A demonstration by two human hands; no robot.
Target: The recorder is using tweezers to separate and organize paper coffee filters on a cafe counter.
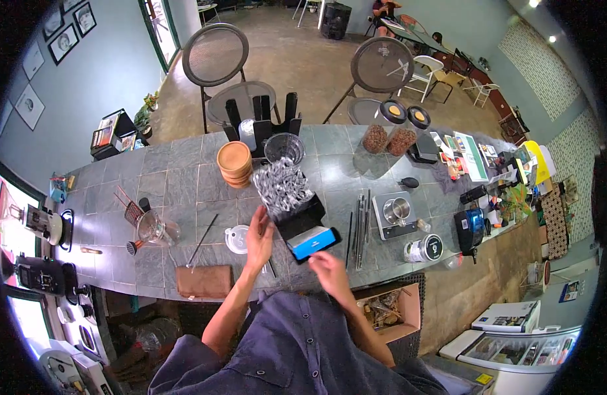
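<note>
Before me on the tiled counter is a black box point(303, 222) with its lid raised. Silvery shredded filler point(282, 186) covers its far part, and a blue panel point(310, 241) shows at its near end. My left hand point(260, 237) is against the box's left side. At the near edge, by the blue panel, the fingers of my right hand point(329, 271) touch the box; how firmly they grip is unclear. A white plastic lid point(237, 239) lies left of my left hand. Just beyond the filler stand a stack of wooden coasters point(234, 163) and a clear ribbed dripper point(284, 148).
Metal rods point(362, 229) and a scale point(394, 215) bearing a steel cup point(396, 210) lie right. Farther back stand jars of beans point(402, 140). A brown folded cloth point(204, 282) and a glass holding utensils point(158, 229) are left. An open carton point(389, 313) sits below the counter.
</note>
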